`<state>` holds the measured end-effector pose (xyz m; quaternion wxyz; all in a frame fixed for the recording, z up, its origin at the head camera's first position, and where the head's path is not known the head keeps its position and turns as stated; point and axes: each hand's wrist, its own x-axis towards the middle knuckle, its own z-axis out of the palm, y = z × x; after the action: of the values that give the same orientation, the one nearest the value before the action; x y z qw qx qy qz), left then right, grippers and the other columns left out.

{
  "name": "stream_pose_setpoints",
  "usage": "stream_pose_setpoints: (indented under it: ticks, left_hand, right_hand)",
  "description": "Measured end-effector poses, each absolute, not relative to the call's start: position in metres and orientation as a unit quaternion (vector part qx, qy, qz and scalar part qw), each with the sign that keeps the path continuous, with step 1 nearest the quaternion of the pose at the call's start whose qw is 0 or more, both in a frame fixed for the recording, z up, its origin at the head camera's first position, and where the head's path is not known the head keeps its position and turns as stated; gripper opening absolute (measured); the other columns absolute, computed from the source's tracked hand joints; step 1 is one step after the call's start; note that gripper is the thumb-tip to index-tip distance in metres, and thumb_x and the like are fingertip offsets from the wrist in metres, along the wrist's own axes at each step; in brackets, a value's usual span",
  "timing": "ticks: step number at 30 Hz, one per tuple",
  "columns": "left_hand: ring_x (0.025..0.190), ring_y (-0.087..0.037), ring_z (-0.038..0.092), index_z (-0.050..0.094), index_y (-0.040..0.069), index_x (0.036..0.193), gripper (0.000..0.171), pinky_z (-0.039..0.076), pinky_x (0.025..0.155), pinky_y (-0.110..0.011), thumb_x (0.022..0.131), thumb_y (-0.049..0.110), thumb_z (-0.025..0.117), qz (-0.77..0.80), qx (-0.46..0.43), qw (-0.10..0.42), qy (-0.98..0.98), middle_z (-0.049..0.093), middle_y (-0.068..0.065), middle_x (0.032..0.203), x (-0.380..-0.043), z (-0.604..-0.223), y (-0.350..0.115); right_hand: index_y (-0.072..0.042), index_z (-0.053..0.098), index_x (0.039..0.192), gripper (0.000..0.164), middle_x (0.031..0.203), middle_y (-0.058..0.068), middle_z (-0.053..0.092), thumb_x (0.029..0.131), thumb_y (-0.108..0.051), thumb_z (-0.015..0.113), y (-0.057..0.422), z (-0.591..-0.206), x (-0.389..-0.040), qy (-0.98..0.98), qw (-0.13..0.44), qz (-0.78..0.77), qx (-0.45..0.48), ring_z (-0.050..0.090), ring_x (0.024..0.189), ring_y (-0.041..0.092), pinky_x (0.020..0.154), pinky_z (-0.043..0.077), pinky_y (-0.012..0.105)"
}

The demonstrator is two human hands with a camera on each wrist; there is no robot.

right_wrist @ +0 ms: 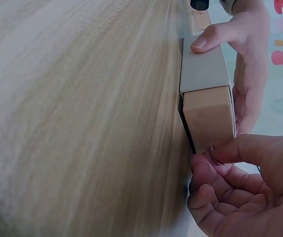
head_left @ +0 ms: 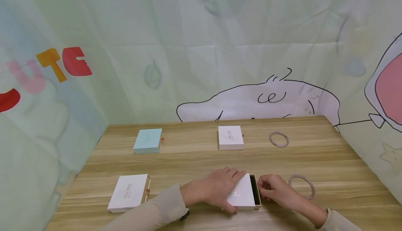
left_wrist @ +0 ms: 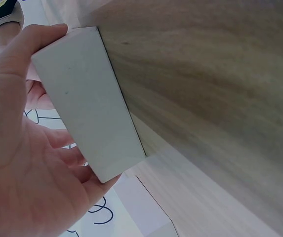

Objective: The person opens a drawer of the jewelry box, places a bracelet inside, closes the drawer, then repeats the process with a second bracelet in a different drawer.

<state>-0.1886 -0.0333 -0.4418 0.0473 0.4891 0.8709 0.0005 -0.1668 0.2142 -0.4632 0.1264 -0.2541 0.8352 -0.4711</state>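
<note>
A white drawer box (head_left: 242, 192) with fine lettering lies at the front of the table. Its tan inner drawer (right_wrist: 209, 116) sticks out a little on the right side, and the head view shows a dark lining. My left hand (head_left: 216, 189) grips the sleeve across its width, thumb on the near side and fingers on the far side. At the drawer's end, my right hand (head_left: 274, 189) pinches the pull tab between thumb and forefinger; the fingertips hide most of the tab. Just right of that hand lies a pale bangle (head_left: 302, 186).
On the wooden table (head_left: 188, 157) another bangle (head_left: 278, 139) lies at the back right, beside a second white box (head_left: 230, 136). A light blue box (head_left: 148, 140) sits at the back left. One more white box (head_left: 129, 192) is at the front left, near my left forearm.
</note>
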Motion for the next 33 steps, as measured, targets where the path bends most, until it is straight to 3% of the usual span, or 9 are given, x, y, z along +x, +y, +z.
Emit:
stream_pose_setpoints:
  ticks: [33]
  left_hand:
    - [0.119,-0.014,0.049,0.033,0.004,0.152,0.105,0.039,0.101,-0.024,0.077,0.064,0.074,0.008,0.486,0.059,0.872,0.051,-0.007,0.136,-0.1886,-0.439,-0.0328]
  right_hand:
    - [-0.007,0.059,0.078,0.017,0.065,-0.008,0.056,0.088,0.007,0.06,0.2202,-0.4625,-0.1654,0.839,0.118,-0.463,-0.261,0.052,0.056,0.003,0.05,0.046,0.023]
